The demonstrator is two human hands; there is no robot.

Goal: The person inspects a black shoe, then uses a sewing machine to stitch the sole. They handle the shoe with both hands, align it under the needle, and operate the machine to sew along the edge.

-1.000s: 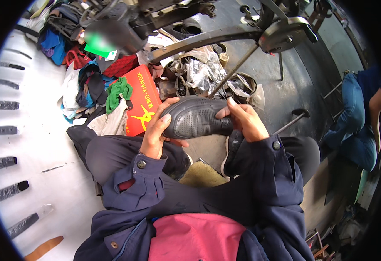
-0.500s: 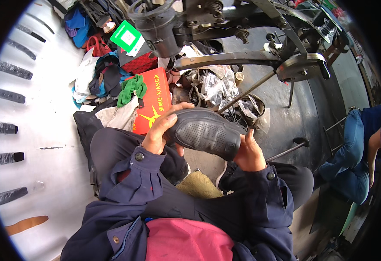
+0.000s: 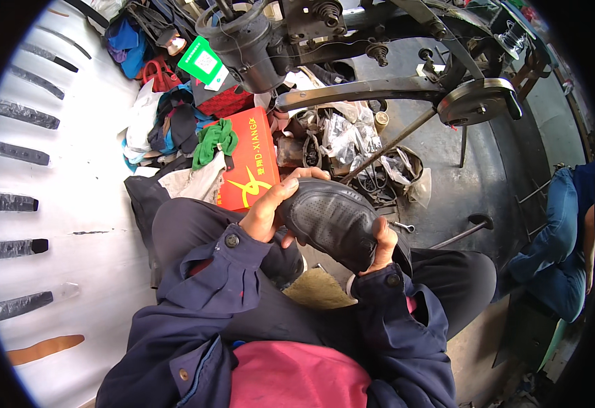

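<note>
A black perforated leather shoe is held above my lap, tilted, with its toe end toward the left. My left hand grips that toe end, thumb over the top. My right hand clasps the heel end from behind, fingers wrapped over the rim. Both sleeves are dark blue. My dark trousers and a pink apron lie below the shoe.
A red-orange box and green cloth lie just beyond my left hand. A black shoe-stitching machine with a round wheel stands ahead over a heap of bags and scraps. Another person in blue sits at right.
The shoe has turned and tilted, its heel dropping toward my right. My left hand slid to the toe. The view shifted, so the machine now fills the top.
</note>
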